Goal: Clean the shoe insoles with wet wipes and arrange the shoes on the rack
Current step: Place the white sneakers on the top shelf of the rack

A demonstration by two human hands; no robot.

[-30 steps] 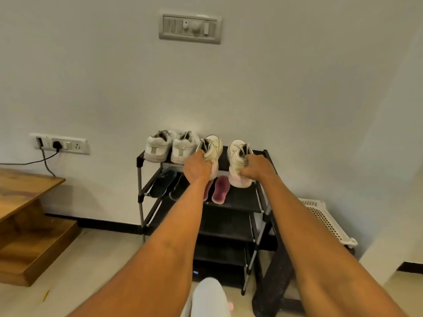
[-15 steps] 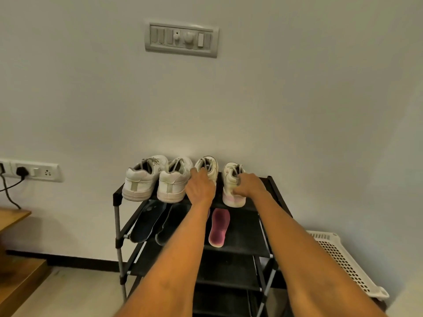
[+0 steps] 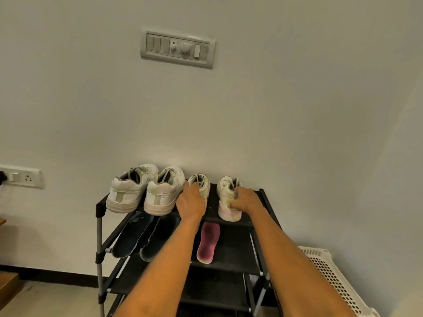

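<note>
A black shoe rack (image 3: pixel 229 221) stands against the wall. On its top shelf sit two larger white sneakers (image 3: pixel 128 191) (image 3: pixel 163 193) at the left and two small white shoes with pink soles at the right. My left hand (image 3: pixel 191 202) grips the heel of the left small shoe (image 3: pixel 202 183). My right hand (image 3: pixel 246 199) grips the heel of the right small shoe (image 3: pixel 226 197). Both small shoes rest on the shelf. On the second shelf lie two dark insoles (image 3: pixel 132 236) (image 3: pixel 158 239) and a pink insole (image 3: pixel 207 242).
A white perforated basket (image 3: pixel 332 277) leans by the wall to the right of the rack. A switch panel (image 3: pixel 178 49) is on the wall above, a socket plate (image 3: pixel 21 177) at the left. A wooden edge (image 3: pixel 6 284) shows at bottom left.
Both small shoes have come down from the air onto the top shelf, pushed back toward the wall. My view has moved closer to the rack and tilted up.
</note>
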